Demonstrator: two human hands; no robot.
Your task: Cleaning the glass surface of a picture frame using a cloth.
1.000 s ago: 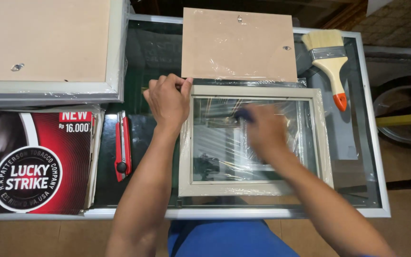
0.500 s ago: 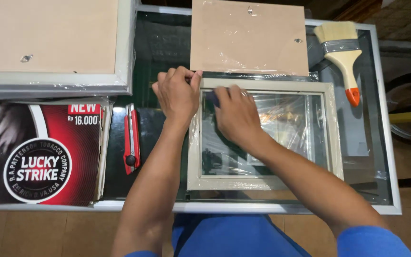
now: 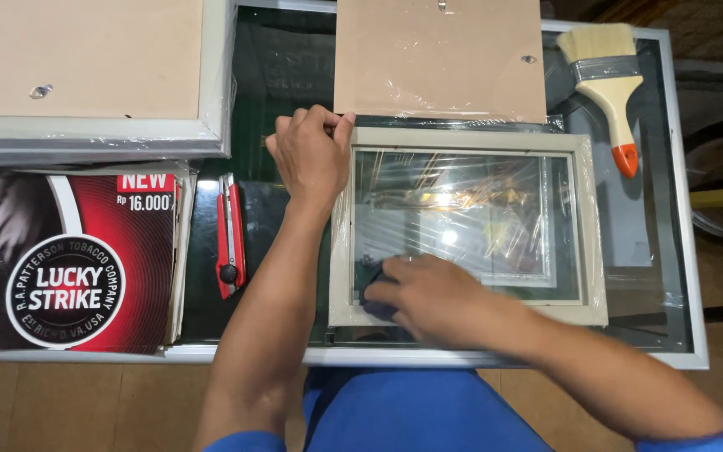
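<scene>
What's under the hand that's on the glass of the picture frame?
A dark cloth peeks out under the right hand, pressed on the glass near the picture frame's lower left corner. Most of the cloth is covered by the fingers.

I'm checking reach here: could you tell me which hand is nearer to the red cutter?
Left. The left hand rests on the frame's top-left corner, just right of the cutter; the right hand is farther right, on the glass.

Flat plastic-wrapped cream picture frame (image 3: 468,141)

Red-black printed poster (image 3: 69,259), rectangular, flat, table's left end.
</scene>
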